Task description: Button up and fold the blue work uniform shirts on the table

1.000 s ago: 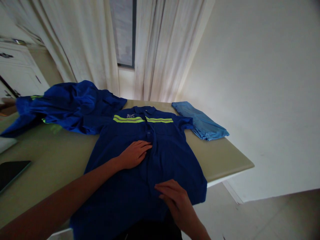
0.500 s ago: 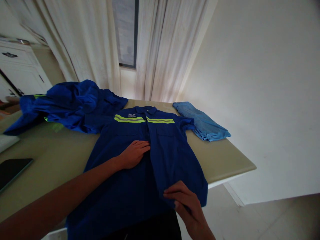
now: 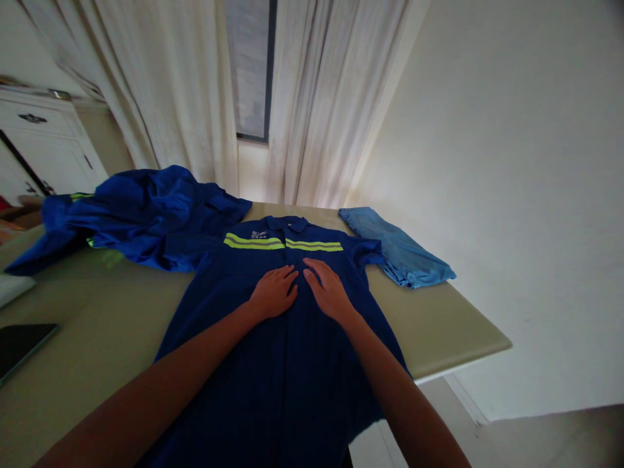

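A dark blue work shirt (image 3: 258,383) with yellow-green reflective bands across the chest lies front side up, its collar toward the window and its lower part near me. My left hand (image 3: 274,291) rests with fingers stretched out on the shirt's chest, just left of the front placket. On the other side of the placket, my right hand (image 3: 327,286) lies on the cloth, fingers extended and thumb a little apart. Neither hand grips anything. The lower edge of the shirt reaches the table's near edge.
A heap of blue work clothing (image 3: 151,205) lies at the left back of the table (image 3: 439,325), touching the shirt's sleeve. Folded light blue cloth (image 3: 394,247) lies at the right back. A dark phone-like device (image 3: 24,344) is at the left. Curtains (image 3: 185,91) hang behind.
My right hand has let go of the shirt's lower front edge and moved up to the chest. My left hand has slid slightly upward. The front panels now lie flatter together.
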Demonstrator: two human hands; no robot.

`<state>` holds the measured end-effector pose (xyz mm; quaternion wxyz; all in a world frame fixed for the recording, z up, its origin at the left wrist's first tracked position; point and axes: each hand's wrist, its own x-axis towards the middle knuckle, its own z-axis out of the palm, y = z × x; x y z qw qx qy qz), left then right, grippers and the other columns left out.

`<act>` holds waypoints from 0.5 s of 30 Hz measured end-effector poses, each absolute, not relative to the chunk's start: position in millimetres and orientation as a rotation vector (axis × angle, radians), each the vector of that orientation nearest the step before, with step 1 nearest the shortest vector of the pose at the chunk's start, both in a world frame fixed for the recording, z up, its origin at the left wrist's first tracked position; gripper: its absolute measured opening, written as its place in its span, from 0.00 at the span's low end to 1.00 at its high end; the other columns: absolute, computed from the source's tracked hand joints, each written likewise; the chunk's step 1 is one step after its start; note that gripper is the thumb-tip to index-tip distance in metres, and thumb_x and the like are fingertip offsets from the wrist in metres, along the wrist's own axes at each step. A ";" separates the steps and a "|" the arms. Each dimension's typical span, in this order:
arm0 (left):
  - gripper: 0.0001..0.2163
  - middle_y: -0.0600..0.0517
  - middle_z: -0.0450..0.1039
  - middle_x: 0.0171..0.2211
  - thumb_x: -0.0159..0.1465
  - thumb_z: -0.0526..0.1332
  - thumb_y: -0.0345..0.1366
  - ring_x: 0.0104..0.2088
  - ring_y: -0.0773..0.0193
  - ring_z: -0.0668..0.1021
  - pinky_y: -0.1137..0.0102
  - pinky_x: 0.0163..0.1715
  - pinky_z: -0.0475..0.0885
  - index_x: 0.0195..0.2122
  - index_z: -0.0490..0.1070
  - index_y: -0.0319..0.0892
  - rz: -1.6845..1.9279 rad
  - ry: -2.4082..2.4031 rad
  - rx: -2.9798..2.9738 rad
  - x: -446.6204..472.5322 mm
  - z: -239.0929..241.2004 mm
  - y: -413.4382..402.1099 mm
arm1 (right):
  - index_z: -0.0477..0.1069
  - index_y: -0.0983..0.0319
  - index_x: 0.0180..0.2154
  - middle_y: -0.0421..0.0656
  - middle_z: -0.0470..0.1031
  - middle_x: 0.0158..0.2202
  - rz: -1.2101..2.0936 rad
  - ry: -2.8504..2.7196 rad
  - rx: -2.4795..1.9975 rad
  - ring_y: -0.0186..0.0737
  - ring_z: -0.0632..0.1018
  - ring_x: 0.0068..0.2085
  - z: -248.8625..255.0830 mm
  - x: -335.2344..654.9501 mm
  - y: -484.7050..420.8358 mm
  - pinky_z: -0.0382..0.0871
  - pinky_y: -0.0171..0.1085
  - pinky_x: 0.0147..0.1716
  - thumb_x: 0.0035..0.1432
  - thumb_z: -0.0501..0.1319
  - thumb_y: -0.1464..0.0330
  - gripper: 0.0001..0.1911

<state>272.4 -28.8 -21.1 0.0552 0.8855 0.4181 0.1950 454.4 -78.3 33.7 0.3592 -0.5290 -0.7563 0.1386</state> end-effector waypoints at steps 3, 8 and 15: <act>0.19 0.37 0.73 0.61 0.69 0.54 0.33 0.61 0.49 0.75 0.54 0.63 0.68 0.59 0.73 0.36 0.621 1.337 2.652 269.9 -25.6 -32.3 | 0.60 0.63 0.70 0.51 0.61 0.71 0.223 -2.095 -1.535 0.45 0.61 0.71 7.3 448.4 -19.9 0.53 0.45 0.70 0.74 0.46 0.55 0.31; 0.17 0.37 0.77 0.56 0.65 0.56 0.29 0.57 0.46 0.78 0.52 0.58 0.73 0.53 0.76 0.37 0.643 1.366 2.679 274.6 -23.0 -34.2 | 0.61 0.60 0.69 0.46 0.61 0.71 0.217 -2.444 -1.597 0.44 0.62 0.71 -15.4 436.3 47.1 0.53 0.43 0.69 0.74 0.47 0.56 0.29; 0.19 0.34 0.75 0.59 0.63 0.57 0.29 0.59 0.47 0.77 0.55 0.59 0.73 0.55 0.75 0.34 0.571 1.376 2.695 279.7 -27.2 -31.5 | 0.50 0.62 0.74 0.47 0.49 0.75 0.212 -2.423 -1.821 0.48 0.52 0.74 -21.7 414.8 107.6 0.45 0.50 0.71 0.73 0.42 0.49 0.37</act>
